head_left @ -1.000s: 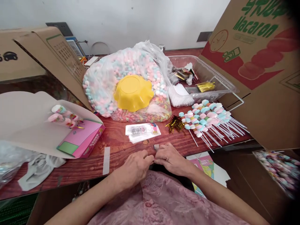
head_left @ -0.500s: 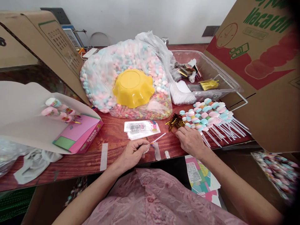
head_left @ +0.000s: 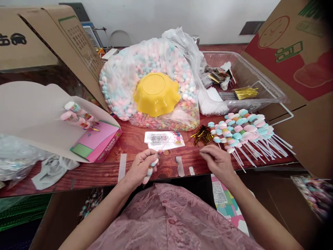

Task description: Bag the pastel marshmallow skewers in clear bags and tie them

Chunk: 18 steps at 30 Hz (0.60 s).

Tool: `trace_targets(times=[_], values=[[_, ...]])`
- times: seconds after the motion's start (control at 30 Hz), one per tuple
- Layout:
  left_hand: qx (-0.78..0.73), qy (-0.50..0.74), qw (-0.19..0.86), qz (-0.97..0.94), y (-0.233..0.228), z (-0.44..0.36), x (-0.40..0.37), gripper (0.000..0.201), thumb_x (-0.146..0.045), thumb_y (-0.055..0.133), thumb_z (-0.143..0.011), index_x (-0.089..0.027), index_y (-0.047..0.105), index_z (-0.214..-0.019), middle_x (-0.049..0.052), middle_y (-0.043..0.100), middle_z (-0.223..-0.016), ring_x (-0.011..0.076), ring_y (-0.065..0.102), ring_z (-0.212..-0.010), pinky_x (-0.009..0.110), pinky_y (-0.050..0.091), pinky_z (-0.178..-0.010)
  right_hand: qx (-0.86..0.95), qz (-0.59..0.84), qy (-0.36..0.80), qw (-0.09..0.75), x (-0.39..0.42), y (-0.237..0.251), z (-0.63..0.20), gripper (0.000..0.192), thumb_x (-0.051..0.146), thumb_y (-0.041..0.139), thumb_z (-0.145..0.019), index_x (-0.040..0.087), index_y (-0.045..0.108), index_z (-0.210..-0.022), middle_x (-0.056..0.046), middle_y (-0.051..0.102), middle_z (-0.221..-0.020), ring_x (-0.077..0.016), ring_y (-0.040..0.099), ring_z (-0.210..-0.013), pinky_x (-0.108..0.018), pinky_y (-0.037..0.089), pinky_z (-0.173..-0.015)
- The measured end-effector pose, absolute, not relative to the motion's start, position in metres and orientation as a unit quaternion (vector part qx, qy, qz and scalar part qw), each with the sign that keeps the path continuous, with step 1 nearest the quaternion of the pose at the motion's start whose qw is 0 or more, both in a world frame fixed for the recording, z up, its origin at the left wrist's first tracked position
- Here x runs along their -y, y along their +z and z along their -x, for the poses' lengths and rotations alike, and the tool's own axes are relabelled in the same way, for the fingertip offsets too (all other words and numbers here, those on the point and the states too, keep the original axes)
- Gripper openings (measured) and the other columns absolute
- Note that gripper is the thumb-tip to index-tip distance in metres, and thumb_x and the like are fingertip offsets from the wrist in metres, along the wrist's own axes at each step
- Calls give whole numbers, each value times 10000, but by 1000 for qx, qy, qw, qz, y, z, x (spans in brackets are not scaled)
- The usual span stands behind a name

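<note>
My left hand (head_left: 140, 166) is shut on a marshmallow skewer (head_left: 150, 169) near the table's front edge; the pastel candies poke out below my fingers and the white stick points up toward a stack of printed labels (head_left: 163, 139). My right hand (head_left: 218, 160) hovers just in front of a pile of gold twist ties (head_left: 202, 135), thumb and forefinger pinched together. Whether a tie sits between them is too small to tell. A heap of finished marshmallow skewers (head_left: 244, 127) lies to the right of that hand.
A big clear bag of pastel marshmallows (head_left: 122, 76) with an upturned yellow bowl (head_left: 156, 93) on it fills the table's middle. Behind the skewers is a clear plastic tray (head_left: 262, 86). A pink box (head_left: 99, 143) lies at left, and cardboard boxes (head_left: 299, 69) stand on both sides. Tape strips (head_left: 179, 166) are stuck near the front edge.
My hands have separated. The left lifted the skewer and turned its stick upward; the right reached to the gold ties and has drawn back a little, fingers pinched.
</note>
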<state>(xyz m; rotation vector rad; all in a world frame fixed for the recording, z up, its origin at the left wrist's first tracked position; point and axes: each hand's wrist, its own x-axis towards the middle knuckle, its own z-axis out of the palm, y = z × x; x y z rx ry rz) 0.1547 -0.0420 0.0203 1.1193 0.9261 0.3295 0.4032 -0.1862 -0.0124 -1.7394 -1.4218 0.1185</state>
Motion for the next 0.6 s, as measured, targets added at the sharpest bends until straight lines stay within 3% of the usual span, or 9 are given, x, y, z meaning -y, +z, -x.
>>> trace_targets(times=[0.17,0.23,0.47,0.6], values=[[-401,146,752,-502,22,-158,47,303,-461,629,-739,-178,528,-771,-55,536,-527,28,324,-270,123,215,-224,659,734,-96,130,158,0,-392,201,157,507,-903,197,701,-867,-84,680,-972,-208,525,-863,-350,374,-726],[-400,146,756,-497,24,-156,48,297,-460,624,-749,-184,519,-772,-63,521,-506,21,292,-264,118,198,-225,662,738,-125,51,143,5,-394,195,163,516,-891,199,706,-866,-99,669,-1001,-236,483,-907,-380,322,-735],[-415,161,758,-477,20,-145,45,289,-455,627,-748,-190,522,-790,-50,545,-541,28,305,-287,121,215,-229,696,706,-129,-21,119,9,-401,222,103,509,-829,207,701,-787,-92,653,-1087,-274,432,-1026,-459,241,-823],[-402,157,770,-470,14,-150,45,300,-468,620,-753,-187,522,-791,-48,547,-551,26,287,-274,133,205,-217,705,701,-106,0,119,11,-404,217,48,512,-785,185,678,-753,-80,681,-1018,-268,473,-1019,-472,245,-857]])
